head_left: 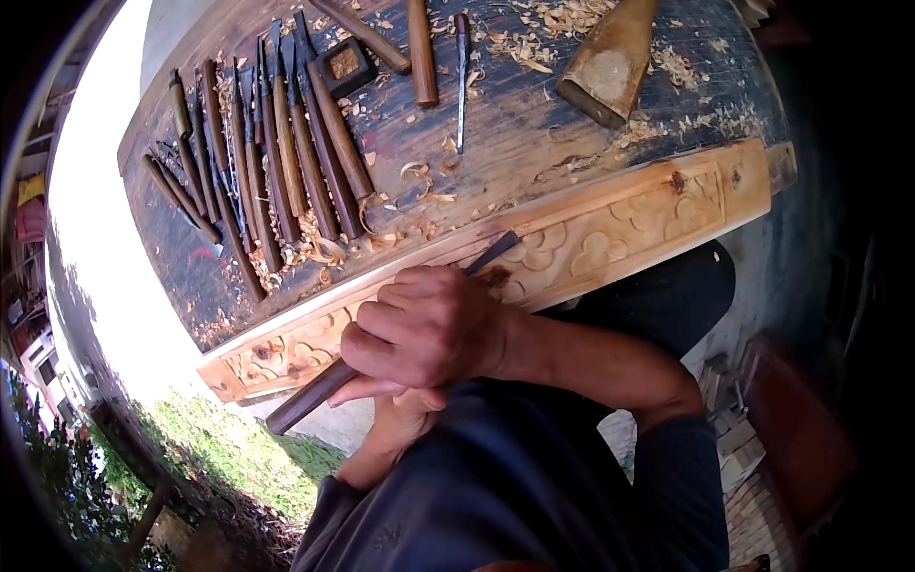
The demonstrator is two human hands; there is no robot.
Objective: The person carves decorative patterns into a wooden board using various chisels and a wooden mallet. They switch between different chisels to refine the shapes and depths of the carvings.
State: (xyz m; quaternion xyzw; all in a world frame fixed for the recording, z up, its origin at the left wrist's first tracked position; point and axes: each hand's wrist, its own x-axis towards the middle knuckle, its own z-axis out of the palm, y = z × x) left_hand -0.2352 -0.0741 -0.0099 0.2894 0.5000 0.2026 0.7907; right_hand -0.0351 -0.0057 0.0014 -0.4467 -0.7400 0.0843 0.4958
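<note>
A stretch of the carved board (629, 234) is covered by the right hand (419, 319), as is part of the chisel (310, 397); the left hand (412, 410) is mostly masked. At one o'clock, the mallet (610, 71) is cut off by the upper edge. At four, a reddish-brown object (796, 439) is too blurred to be identified.

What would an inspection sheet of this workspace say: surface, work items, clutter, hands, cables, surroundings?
Surface: worn wooden workbench, dark in patches.
Job's things: carved wooden panel along the near edge; chisel slanting across it, blade contact unclear.
Clutter: wood shavings, many wood-handled tools side by side, wooden mallet.
Hands: right hand has its fingers closed around the chisel; left hand below, partly hidden, grip unclear.
Cables: nothing seen.
Surroundings: sunlit grass at lower left.
</note>
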